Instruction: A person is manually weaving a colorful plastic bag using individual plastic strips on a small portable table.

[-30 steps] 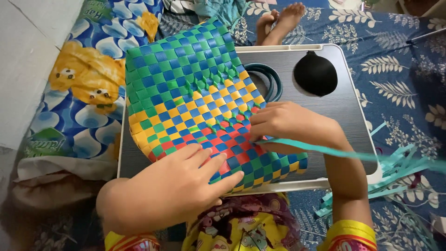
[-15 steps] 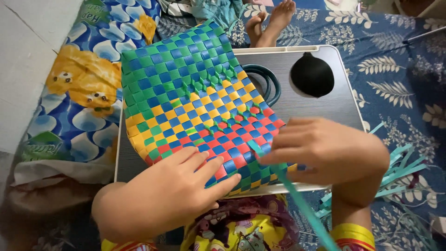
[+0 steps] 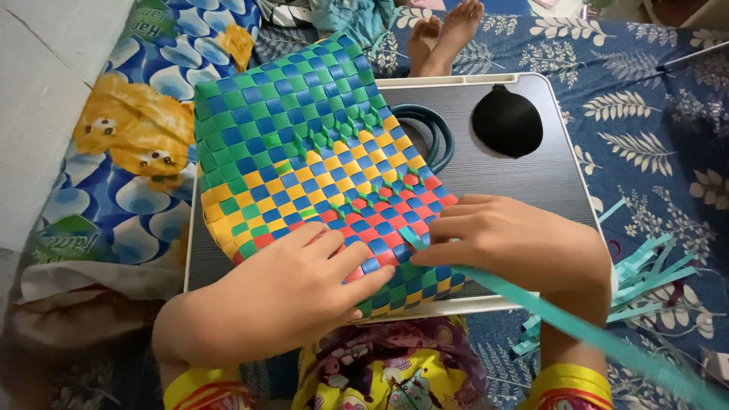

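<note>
So we see the left hand (image 3: 288, 296) pressed flat, fingers spread, on the near edge of the woven mat (image 3: 311, 182), gripping nothing. Our right hand (image 3: 509, 243) pinches a teal strip (image 3: 562, 319) at the mat's red rows (strip trails off toward lower right). Mat lies on a grey lap tray (image 3: 524, 175), over a teal ring (image 3: 433, 129); loose strips (image 3: 645, 273) lie beside.
</note>
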